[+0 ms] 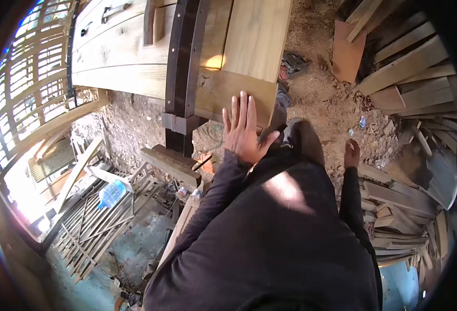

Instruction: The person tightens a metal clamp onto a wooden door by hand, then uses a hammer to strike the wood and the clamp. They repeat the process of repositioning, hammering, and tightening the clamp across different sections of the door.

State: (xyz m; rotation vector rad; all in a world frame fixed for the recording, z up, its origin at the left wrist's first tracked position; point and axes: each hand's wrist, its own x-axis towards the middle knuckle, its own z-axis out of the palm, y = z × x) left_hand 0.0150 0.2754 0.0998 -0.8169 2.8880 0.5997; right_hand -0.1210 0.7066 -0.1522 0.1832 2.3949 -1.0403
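Note:
My left hand (244,127) lies flat with its fingers stretched out on the near end of a wooden board (262,98). The thumb points off to the right, near the board's corner. Just left of this hand, a dark metal rail (179,67) with holes runs along the woodwork. Away from the bench, my right hand (351,154) hangs at my right side above the floor, fingers loosely bent and nothing visible in it.
A power tool (295,63) sits on the sawdust-strewn floor beside the bench. Stacked wood offcuts (410,67) line the right side. At lower left are a pile of slats (91,217) and a blue plastic bottle (112,194). A timber beam (171,165) juts out below the rail.

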